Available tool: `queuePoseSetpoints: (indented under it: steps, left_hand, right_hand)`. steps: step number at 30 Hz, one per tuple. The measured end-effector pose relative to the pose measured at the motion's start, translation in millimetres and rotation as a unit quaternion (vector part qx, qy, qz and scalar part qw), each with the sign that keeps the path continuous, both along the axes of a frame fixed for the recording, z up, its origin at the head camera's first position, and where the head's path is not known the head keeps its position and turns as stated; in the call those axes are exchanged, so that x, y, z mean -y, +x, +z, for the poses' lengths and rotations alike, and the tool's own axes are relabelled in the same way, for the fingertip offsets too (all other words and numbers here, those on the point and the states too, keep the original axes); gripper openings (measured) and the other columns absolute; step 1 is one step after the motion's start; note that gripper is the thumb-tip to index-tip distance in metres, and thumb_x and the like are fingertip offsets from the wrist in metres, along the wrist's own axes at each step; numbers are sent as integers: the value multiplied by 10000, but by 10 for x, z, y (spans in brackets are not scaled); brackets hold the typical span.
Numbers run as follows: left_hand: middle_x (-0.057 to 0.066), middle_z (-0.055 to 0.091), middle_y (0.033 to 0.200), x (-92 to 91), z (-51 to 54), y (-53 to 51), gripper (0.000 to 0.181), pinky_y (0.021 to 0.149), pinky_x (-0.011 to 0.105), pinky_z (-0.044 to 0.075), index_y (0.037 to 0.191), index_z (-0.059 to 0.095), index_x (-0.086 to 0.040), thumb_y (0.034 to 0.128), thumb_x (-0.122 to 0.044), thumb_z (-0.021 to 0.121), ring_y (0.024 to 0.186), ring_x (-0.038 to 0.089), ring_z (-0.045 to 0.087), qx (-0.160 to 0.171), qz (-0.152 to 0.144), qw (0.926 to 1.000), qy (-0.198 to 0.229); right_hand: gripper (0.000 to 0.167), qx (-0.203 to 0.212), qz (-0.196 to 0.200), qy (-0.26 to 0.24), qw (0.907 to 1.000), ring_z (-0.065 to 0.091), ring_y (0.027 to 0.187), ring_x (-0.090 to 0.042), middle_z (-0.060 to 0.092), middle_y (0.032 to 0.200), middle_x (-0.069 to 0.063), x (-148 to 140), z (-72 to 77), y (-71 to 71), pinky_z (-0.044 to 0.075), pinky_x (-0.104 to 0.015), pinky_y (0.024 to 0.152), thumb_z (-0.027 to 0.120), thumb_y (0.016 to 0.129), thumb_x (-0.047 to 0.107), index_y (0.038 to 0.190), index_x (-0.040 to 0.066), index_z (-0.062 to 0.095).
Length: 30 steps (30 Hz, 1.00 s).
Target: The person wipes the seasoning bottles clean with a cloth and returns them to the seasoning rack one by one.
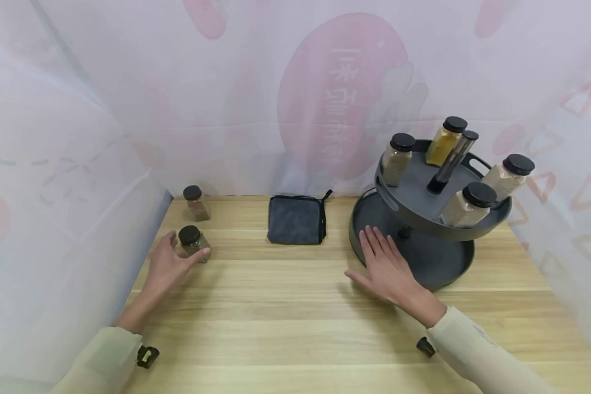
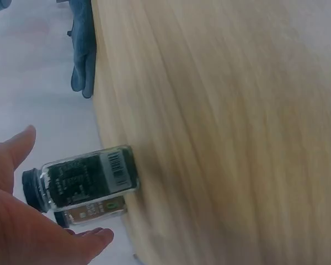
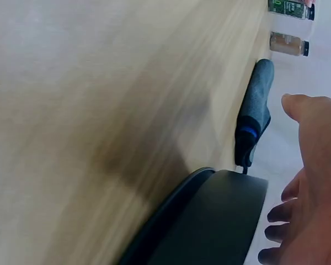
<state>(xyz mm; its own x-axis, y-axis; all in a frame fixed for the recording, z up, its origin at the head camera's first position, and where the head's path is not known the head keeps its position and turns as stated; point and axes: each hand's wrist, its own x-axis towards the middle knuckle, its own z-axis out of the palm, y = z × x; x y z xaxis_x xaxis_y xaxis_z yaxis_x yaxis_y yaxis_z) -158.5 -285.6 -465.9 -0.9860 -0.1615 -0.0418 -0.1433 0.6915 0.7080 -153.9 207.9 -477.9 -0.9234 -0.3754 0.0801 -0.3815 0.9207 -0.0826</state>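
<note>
My left hand (image 1: pixel 169 262) is around a spice jar (image 1: pixel 191 241) with a black lid. In the left wrist view, the green-labelled jar (image 2: pixel 88 179) stands on the table between thumb and fingers, and the thumb is clear of the glass. Behind it is a second jar (image 1: pixel 198 205) with reddish-brown contents. Over the front left rim of a two-tier dark grey turntable's lower tray (image 1: pixel 443 262), my right hand (image 1: pixel 386 273) hovers with straight, spread fingers. Whether it touches the rim I cannot tell.
Several black-lidded jars, one with yellow spice (image 1: pixel 443 145), stand on the upper tray (image 1: pixel 418 191) around its upright handle (image 1: pixel 453 161). A folded dark grey cloth (image 1: pixel 295 220) lies at the back of the wooden table (image 1: pixel 276 317). Printed white curtains (image 1: pixel 226 109) hang behind and at both sides.
</note>
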Motion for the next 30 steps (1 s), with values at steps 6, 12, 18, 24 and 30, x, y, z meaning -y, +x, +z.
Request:
queuePoseSetpoints:
  steps: [6, 12, 18, 24, 30]
  left_hand:
    - [403, 382, 1573, -37, -121, -24, 1026, 1188, 621, 353, 1598, 254, 119, 938, -442, 805, 1462, 542, 401, -37, 296, 9992, 284]
    - [390, 604, 1315, -80, -214, -36, 750, 1036, 617, 470, 1387, 492, 150, 942, -360, 816, 1219, 524, 599, -454, 497, 9976, 162]
    - [391, 625, 1261, -116, -251, -50, 696, 988, 622, 483, 1336, 514, 160, 953, -342, 807, 1181, 529, 617, -479, 572, 9972, 75]
    - [388, 619, 1308, -131, -270, -103, 692, 1031, 619, 469, 1369, 516, 147, 961, -332, 804, 1244, 525, 599, -401, 675, 9968, 132]
    - [359, 682, 1164, -144, -299, -151, 569, 886, 549, 508, 1254, 589, 139, 961, -296, 809, 1066, 472, 669, -675, 684, 9953, -69]
  right_hand:
    - [1003, 61, -17, -103, 9999, 237, 1598, -386, 283, 1707, -228, -50, -101, 45, 246, -603, 1252, 608, 995, 655, 1644, -31, 273]
    - [1002, -3, -16, -121, 9999, 246, 1596, -381, 285, 1709, -221, -64, -163, 65, 250, -600, 1252, 617, 991, 651, 1642, -32, 281]
    - [1002, 29, -44, -106, 9999, 252, 1594, -382, 278, 1712, -217, -88, -224, 82, 258, -604, 1247, 623, 993, 641, 1644, -35, 271]
    - [996, 24, -41, -144, 9999, 272, 1589, -369, 311, 1703, -207, -105, -266, 96, 263, -589, 1250, 634, 998, 620, 1649, -32, 256]
    - [1001, -68, -19, -129, 9999, 293, 1583, -357, 330, 1695, -202, -121, -282, 101, 259, -577, 1255, 639, 995, 619, 1649, -33, 255]
